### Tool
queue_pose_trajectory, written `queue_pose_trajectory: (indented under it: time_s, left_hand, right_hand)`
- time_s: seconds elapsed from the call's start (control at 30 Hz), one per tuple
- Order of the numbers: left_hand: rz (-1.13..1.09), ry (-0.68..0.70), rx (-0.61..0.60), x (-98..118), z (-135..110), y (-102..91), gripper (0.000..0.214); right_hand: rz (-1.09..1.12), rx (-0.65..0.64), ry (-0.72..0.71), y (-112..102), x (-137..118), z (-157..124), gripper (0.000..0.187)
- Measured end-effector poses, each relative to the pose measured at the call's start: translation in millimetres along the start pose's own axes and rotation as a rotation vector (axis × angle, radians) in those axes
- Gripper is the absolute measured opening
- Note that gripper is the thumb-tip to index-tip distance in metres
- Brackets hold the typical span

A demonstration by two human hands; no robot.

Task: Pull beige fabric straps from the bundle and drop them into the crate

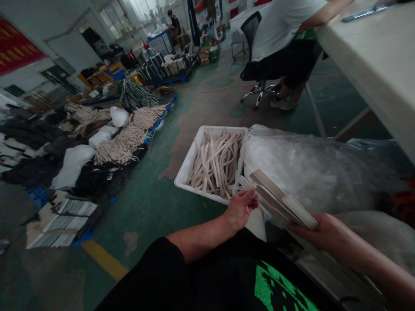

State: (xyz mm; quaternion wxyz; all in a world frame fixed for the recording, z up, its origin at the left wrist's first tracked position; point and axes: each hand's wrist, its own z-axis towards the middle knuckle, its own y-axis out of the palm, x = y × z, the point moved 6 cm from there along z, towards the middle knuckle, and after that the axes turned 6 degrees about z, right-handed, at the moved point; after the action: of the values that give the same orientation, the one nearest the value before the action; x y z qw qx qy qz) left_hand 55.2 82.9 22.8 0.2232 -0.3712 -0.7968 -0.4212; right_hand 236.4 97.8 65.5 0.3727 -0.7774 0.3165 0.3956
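My right hand [319,233] is closed around the near end of a few flat, beige strap-like pieces [280,198], which lie side by side and point away from me. Close to their far end, my left hand [241,209] has its fingers bent together. A pale flat end [245,183] shows just beyond those fingertips, but whatever they pinch is hidden. In front of my hands stands a white plastic bin [189,168] holding many loose beige strips [215,162].
A large clear plastic bag [292,155] rests right of the bin, under a white table [376,56]. Beyond, a person [282,30] sits on a black office chair [251,47]. At left, bundled cords [119,140] and white bags [76,162] cover blue pallets.
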Motion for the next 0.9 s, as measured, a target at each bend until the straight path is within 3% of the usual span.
queue_pose_trajectory:
  time_s: [0.07,0.27,0.4,0.47,0.57,0.67,0.83,0.9]
  left_hand:
    - [-0.012,-0.001,0.019,1,0,-4.3,0.061]
    - [0.029,-0.086,-0.116,-23,-10,8.2,0.053]
    - [-0.023,-0.021,0.0,-11,1,-4.6,0.058]
    - [-0.03,-0.015,0.011,-8,2,-7.2,0.058]
    - [-0.002,-0.061,-0.052,-18,-5,0.7,0.051]
    - [0.02,-0.08,-0.102,-25,-13,10.2,0.045]
    - [-0.019,-0.031,-0.029,-6,-5,3.4,0.056]
    - [-0.019,-0.027,-0.011,-2,-3,-0.6,0.059]
  right_hand:
    - [-0.036,0.018,-0.023,-1,-1,-3,0.038]
    - [-0.028,0.094,-0.054,1,-16,4,0.037]
    - [-0.028,-0.02,-0.006,2,-10,-4,0.037]
    - [-0.048,-0.003,0.001,-1,-6,-6,0.037]
    - [-0.067,0.074,-0.019,0,-7,0,0.038]
    - [-0.042,0.067,0.017,4,-11,8,0.042]
    - [-0.014,-0.064,0.113,3,-8,-2,0.044]
    - [-0.017,-0.055,0.1,-1,-8,-9,0.044]
